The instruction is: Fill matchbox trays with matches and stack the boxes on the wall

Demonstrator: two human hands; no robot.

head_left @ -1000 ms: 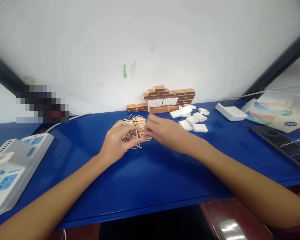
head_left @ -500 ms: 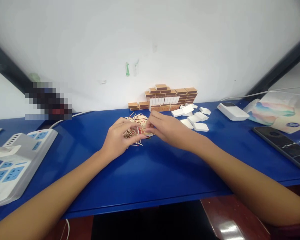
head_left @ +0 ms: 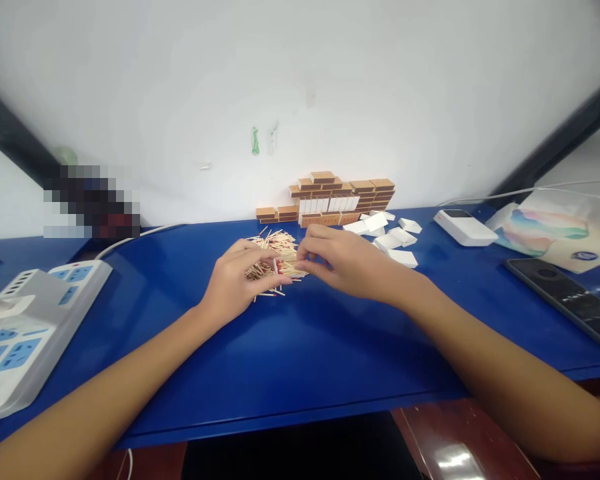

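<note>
My left hand (head_left: pixel 233 277) holds a small white matchbox tray (head_left: pixel 277 266) between its thumb and fingers. Red-tipped matches lie in the tray, their heads toward the left. Opposite it, my right hand (head_left: pixel 350 263) pinches at the right ends of these matches; its fingertips hide part of them. Under and behind both hands spreads a heap of loose matches (head_left: pixel 275 240). Just beyond my right hand lie several white box trays (head_left: pixel 403 258), loosely scattered. Against the wall stands a stack of brown matchboxes (head_left: pixel 375 189), with a row of upright white ones in its middle.
At the left is a white power strip (head_left: pixel 70 333) with a plug in it. A white box-shaped device (head_left: pixel 465 228) sits at the right, near a tissue pack (head_left: pixel 555 230) and a dark phone (head_left: pixel 565 293). The blue table (head_left: pixel 280 373) ends at a front edge.
My right hand has shifted slightly right, away from the tray, and more of the matches in it now show. My left hand keeps its hold on the tray.
</note>
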